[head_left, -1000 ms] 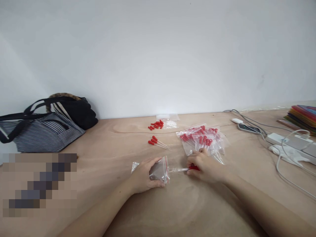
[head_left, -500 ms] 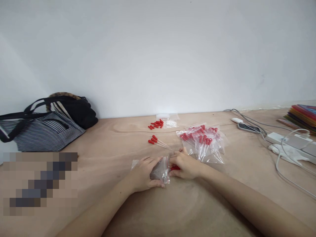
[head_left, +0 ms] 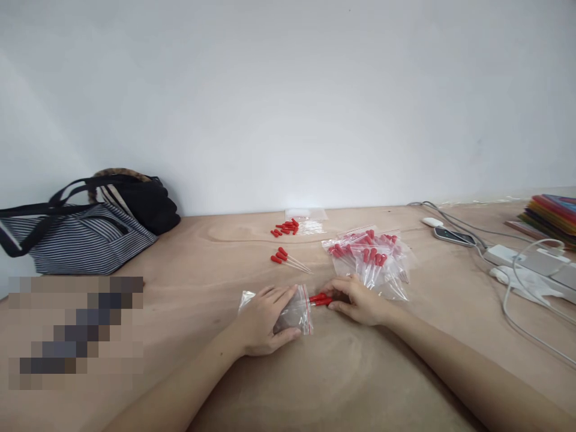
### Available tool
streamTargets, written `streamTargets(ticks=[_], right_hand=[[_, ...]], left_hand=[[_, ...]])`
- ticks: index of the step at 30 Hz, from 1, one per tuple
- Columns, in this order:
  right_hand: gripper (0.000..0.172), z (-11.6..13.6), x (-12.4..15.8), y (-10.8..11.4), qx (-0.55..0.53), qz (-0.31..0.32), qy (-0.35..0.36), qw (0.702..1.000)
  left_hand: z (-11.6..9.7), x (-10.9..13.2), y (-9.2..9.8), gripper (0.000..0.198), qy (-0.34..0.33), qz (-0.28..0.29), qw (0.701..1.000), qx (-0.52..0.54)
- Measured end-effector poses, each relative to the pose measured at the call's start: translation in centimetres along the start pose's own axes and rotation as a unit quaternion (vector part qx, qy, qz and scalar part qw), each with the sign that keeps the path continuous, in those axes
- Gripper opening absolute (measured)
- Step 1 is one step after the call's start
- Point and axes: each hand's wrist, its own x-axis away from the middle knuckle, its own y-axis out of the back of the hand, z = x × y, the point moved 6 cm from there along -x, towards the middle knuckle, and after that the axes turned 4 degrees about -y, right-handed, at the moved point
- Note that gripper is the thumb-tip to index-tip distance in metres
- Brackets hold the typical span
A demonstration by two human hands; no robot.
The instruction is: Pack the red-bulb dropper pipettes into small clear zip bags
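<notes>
A clear zip bag [head_left: 297,312] with a red line along its mouth lies flat in front of me, its mouth facing right. My left hand [head_left: 267,318] rests on it, palm down, thumb and fingers spread. Several droppers with red bulbs [head_left: 320,299] lie at the mouth, bulbs outside; how far their tubes reach in is unclear. My right hand [head_left: 355,299] has its thumb and fingertips closed round the bulb ends. Beyond the hands, a group of 3 droppers [head_left: 281,255] lies on the table. Filled bags of droppers [head_left: 373,258] are heaped beyond my right hand.
Loose red bulbs [head_left: 285,227], thin clear tubes [head_left: 310,227] and a flat clear bag [head_left: 306,213] lie near the wall. At right are a phone-like device [head_left: 453,236], power strip [head_left: 540,261], cables and coloured folders [head_left: 551,213]. A striped bag [head_left: 90,240] stands at left.
My right hand has drawn back slightly to the right, so the red bulbs now show between it and the bag's mouth. My left hand stays on the bag.
</notes>
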Motion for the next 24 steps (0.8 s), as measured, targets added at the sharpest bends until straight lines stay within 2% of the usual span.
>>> streamTargets(ticks=[5,11,15,18,24], right_hand=[[0.019,0.5,-1.1,-0.5,-0.053,0.0,-0.014,0.999],[0.016,1.2,-2.2,-2.2,-0.167,0.052,0.007,0.985],[0.027,0.2,-2.7,-2.6,-0.16,-0.005,-0.063,0.985],[0.025,0.4,-2.7,-2.3,-0.115,-0.029,-0.07,0.99],[0.022,2.1,-2.8,-3.2,-0.179,0.053,-0.005,0.982]], left_hand=[[-0.2,-0.1,0.0,0.069,-0.004,0.001,1.0,0.011],[0.2,-0.1,-0.1,0.071,0.02,-0.002,0.999,0.029],[0.4,0.0,-0.2,0.072,0.025,-0.001,0.999,0.027],[0.3,-0.1,-0.2,0.072,0.026,-0.001,0.999,0.025],[0.2,-0.1,-0.1,0.073,0.022,-0.004,0.999,0.03]])
